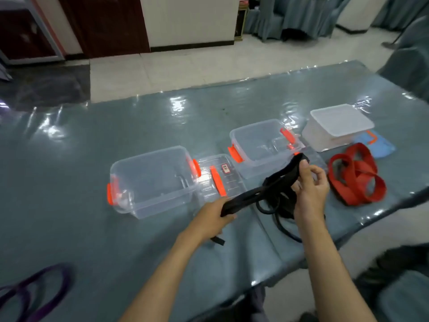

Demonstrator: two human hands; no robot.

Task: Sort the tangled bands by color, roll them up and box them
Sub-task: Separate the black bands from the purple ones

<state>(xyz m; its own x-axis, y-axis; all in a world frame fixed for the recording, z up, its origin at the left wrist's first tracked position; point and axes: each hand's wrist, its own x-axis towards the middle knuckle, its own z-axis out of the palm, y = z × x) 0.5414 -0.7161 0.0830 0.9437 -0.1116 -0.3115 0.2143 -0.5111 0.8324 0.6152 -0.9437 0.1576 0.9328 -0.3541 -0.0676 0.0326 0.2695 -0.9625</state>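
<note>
Black band (pixel 260 191) stretched taut between both hands: left hand (pixel 213 217) gripping one end low and near, a short tail of band poking out beneath it; right hand (pixel 311 189) pinching the far end higher up, thumb and fingers curled round it. More black band in a loose tangle (pixel 276 210) on the bench under the right hand. Near the left forearm, well left of it, a purple band (pixel 34 291) in slack loops at the bench edge. Just right of the right hand, a red band (pixel 357 175) heaped in overlapping loops. Bench (pixel 92 228) covered with grey-blue cloth under glossy clear film. Beyond the left hand, an open clear box (pixel 153 180) with orange latches, its clear lid (pixel 218 177) lying flat beside it. Beyond the right hand, a second open clear box (pixel 262 142), same latches. Farther right, a frosted closed box (pixel 339 126) resting partly on a blue lid (pixel 380 145). Past the bench, pale tiled floor, dark wooden doors, cloth-covered chairs.
</note>
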